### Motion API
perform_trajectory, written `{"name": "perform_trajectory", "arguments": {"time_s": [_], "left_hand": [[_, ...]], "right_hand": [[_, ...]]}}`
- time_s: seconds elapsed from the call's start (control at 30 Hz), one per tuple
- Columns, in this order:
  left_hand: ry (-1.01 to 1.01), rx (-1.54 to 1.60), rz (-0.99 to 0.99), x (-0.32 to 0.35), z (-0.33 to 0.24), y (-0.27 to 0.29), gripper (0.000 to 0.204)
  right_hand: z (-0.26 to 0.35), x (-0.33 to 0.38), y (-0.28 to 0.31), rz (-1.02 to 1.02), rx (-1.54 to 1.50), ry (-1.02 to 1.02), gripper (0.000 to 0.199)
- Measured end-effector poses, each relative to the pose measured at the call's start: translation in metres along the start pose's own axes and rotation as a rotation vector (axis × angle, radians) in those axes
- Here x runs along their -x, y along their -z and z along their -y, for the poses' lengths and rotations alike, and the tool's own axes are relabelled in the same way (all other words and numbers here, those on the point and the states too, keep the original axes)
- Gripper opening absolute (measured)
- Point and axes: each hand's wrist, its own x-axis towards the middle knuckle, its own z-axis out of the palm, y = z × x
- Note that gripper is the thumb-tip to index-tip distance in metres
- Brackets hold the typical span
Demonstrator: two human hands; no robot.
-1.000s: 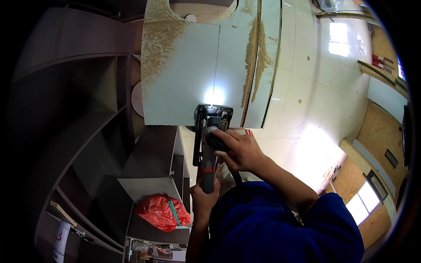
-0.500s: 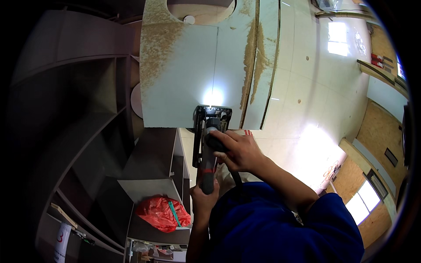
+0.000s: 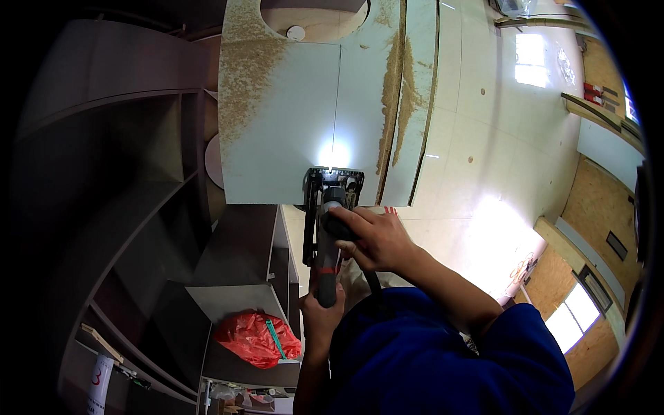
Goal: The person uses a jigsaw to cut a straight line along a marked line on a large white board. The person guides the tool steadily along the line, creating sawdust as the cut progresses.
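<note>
Far left I count one white cylinder [image 3: 99,387], one wood strip [image 3: 102,344] just above it, and a dark cabinet [image 3: 131,207] with open compartments; the shadow keeps me from counting them all. Next comes one pale disc [image 3: 214,160], partly hidden at the left edge of the board. Below, I see one red bag [image 3: 245,339] with one green strip [image 3: 275,339] across it.

I have one board [image 3: 277,152], pale and patched with tan at upper left and along its right side. It has one curved cut-out at the top, where one small white disc [image 3: 296,32] shows, and one thin dark line running down to the tool.

Of two hands, the left [image 3: 319,319] is closed around the rear grip of the one tool [image 3: 325,254]; most of its fingers are hidden from me. The tool sits at the board's near edge, its front over the surface, one bright glow ahead of it. The right hand [image 3: 377,238] has its fingers wrapped on the tool's black knob.

Right of these I get one long narrow piece [image 3: 418,104] beside the board, then the pale floor [image 3: 460,166] and one bright window [image 3: 573,319].
</note>
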Motion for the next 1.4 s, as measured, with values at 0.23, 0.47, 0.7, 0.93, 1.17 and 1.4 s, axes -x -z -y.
{"name": "perform_trajectory", "arguments": {"time_s": [0.23,0.47,0.7,0.93,1.17,1.4], "left_hand": [[-0.019,-0.007,-0.017,-0.001,0.004,-0.002,0.028],[-0.003,0.007,-0.001,-0.001,0.004,-0.002,0.027],[0.018,0.041,0.015,-0.002,0.001,-0.002,0.026],[-0.028,0.029,-0.008,-0.003,0.003,-0.004,0.026],[-0.014,0.012,0.012,-0.004,0.0,-0.003,0.025],[-0.016,-0.004,0.025,-0.005,0.003,-0.003,0.025]], "right_hand": [[0.0,-0.001,0.002,0.009,0.011,-0.002,0.06],[0.001,-0.003,0.004,0.023,0.024,-0.008,0.059],[-0.001,-0.004,0.005,0.019,0.025,-0.005,0.059],[-0.002,-0.005,0.006,0.022,0.016,-0.004,0.059],[-0.001,-0.006,0.009,0.04,0.014,-0.018,0.06],[0.0,-0.008,0.012,0.046,0.014,-0.019,0.06]]}}
